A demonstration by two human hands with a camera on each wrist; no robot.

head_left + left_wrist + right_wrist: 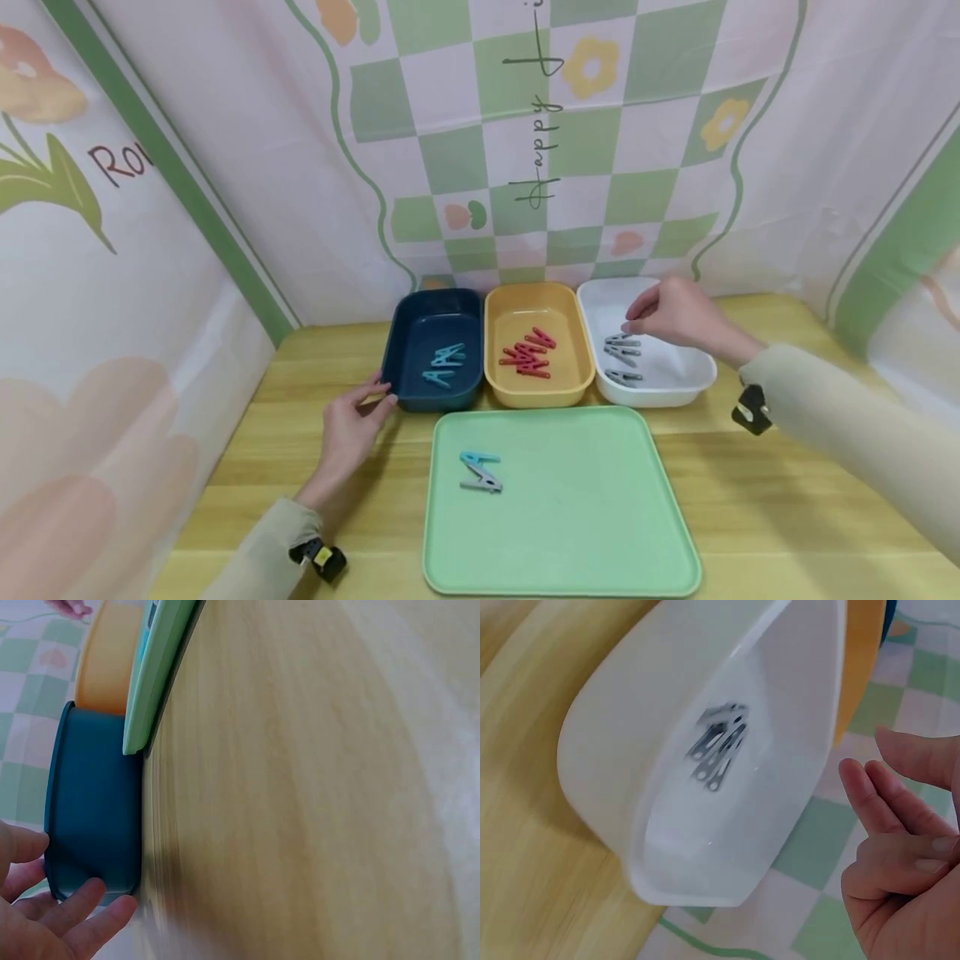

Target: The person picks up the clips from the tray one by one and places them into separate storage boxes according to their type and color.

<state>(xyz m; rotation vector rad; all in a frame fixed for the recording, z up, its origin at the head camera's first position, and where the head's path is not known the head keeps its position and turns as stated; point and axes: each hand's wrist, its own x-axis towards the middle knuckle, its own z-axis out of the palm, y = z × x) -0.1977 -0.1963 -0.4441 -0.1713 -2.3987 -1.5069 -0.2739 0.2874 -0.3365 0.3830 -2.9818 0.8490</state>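
My left hand (351,429) holds the near left corner of a dark blue bin (405,333), thumb and fingers against its rim and outer wall. Several light blue clothespins (447,357) lie in that bin. Over the white bin (682,387) is my right hand (675,312), thumb and fingertips near each other; the right wrist view shows a small gap between them with nothing in it. Grey clothespins (720,746) lie on the white bin's floor, just below that hand. On a green tray (570,517) rest one light blue clothespin (480,457) and one grey clothespin (483,479).
Between the two outer bins stands a yellow bin (540,392) with several red clothespins (527,354). The three bins line up along the back of the wooden table (367,517), behind the tray. A patterned cloth (517,150) hangs behind them.
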